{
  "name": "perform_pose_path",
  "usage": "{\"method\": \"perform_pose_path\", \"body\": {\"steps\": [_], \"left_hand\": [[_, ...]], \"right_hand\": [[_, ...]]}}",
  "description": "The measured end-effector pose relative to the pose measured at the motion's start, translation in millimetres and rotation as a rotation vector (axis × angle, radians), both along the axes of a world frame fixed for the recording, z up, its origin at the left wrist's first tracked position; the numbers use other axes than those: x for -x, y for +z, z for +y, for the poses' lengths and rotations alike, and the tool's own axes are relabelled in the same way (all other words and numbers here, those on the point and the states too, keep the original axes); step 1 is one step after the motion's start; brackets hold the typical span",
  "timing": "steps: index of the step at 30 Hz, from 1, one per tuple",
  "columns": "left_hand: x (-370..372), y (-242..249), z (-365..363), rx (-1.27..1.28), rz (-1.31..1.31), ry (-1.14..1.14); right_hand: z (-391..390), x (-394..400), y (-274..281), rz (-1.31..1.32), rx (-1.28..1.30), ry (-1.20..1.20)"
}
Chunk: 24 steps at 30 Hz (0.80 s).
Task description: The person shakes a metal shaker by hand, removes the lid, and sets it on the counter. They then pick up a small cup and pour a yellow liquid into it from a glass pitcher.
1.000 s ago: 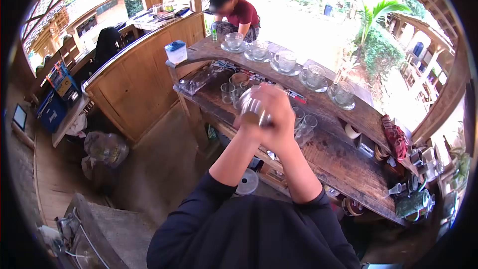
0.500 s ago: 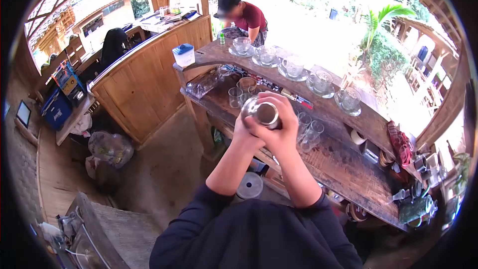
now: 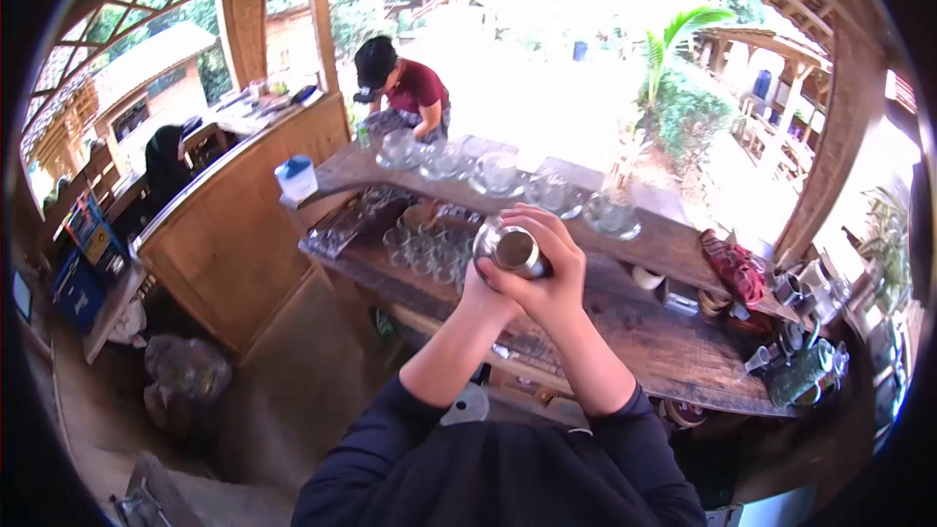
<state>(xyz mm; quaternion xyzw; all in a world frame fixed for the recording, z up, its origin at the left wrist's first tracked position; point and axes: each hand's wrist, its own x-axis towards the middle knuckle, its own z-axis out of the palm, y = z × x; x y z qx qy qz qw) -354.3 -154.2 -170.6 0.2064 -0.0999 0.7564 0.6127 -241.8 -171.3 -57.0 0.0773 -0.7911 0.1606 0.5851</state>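
Both hands are wrapped around a shiny metal cocktail shaker (image 3: 516,248), held up in front of my chest with one round end facing me. My left hand (image 3: 484,291) grips it from the left and below, partly hidden behind the other hand. Across its right side curl the fingers of my right hand (image 3: 554,259), with the thumb over the front. Beyond the shaker, several glass cups on saucers (image 3: 496,175) stand in a row on the raised wooden shelf (image 3: 459,197). Several clear glasses (image 3: 427,252) sit on the lower counter, to the left of my hands.
A lidded white tub (image 3: 296,180) stands at the shelf's left end. Red cloth (image 3: 732,268) hangs at its right end, near a green glass jug (image 3: 802,371) and metal vessels. Past the shelf, a person in a red shirt (image 3: 418,88) bends forward. A wooden partition (image 3: 244,234) rises at left.
My view has turned to the right, so the shelf, cups and person appear farther left. Both hands still hold the shaker, at nearly the same place in view.
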Motion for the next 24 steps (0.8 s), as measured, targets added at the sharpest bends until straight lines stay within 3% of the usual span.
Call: {"method": "perform_pose_path", "body": {"steps": [1,2,3,5,6,7,8,9,10,11,12,13,14,15,17,18,19,21,22,23,24], "left_hand": [[-13,19,-3,0.326,-0.015,0.07],[-32,20,-7,-0.167,-0.304,-0.215],[-27,88,-49,0.118,-0.003,-0.541],[-59,131,-77,0.095,0.188,-0.393],[-66,133,-72,-0.048,0.269,-0.369],[-73,134,-65,-0.194,0.347,-0.346],[-87,115,-54,-0.303,0.36,-0.036],[-88,113,-38,-0.305,0.359,-0.058],[-89,117,-20,-0.083,0.307,-0.231],[-91,114,-2,0.144,0.256,-0.4],[-98,88,31,0.127,0.14,-0.326],[-109,70,59,0.11,0.024,-0.25],[-119,83,67,0.559,0.158,-0.232],[-132,81,78,0.443,0.133,-0.261],[-158,116,51,0.093,0.157,-0.286],[-150,111,62,-0.087,0.27,-0.477],[-167,152,29,0.007,0.243,-0.642],[-194,148,35,-0.178,0.428,-0.257],[-203,144,46,-0.455,0.509,-0.165],[-211,149,60,-0.46,0.508,-0.18],[-218,161,78,-0.252,0.475,-0.268]], "right_hand": [[4,-7,8,0.049,0.158,-0.039],[-3,-30,25,0.009,-0.022,0.007],[-20,-58,41,-0.045,-0.188,0.056],[-54,-78,42,0.329,-0.458,-0.019],[-50,-82,43,0.328,-0.463,-0.037],[-43,-86,43,0.44,-0.607,0.101],[-36,-91,42,0.545,-0.749,0.241],[-28,-101,39,0.395,-0.59,0.088],[-18,-115,35,0.248,-0.424,-0.063],[3,-134,38,-0.193,0.028,-0.326],[44,-121,41,0.055,-0.366,-0.181],[68,-116,30,0.015,-0.004,-0.22],[69,-123,34,-0.008,0.418,-0.209],[66,-136,44,0.086,0.393,-0.251],[47,-170,69,0.13,-0.091,-0.289],[21,-194,84,0.05,-0.267,-0.334],[4,-214,92,-0.033,-0.443,-0.375],[-2,-208,83,0.514,-0.713,-0.04],[2,-223,79,0.511,-0.719,-0.054],[8,-244,74,0.338,-0.612,-0.198],[15,-258,67,0.166,-0.497,-0.338]]}}
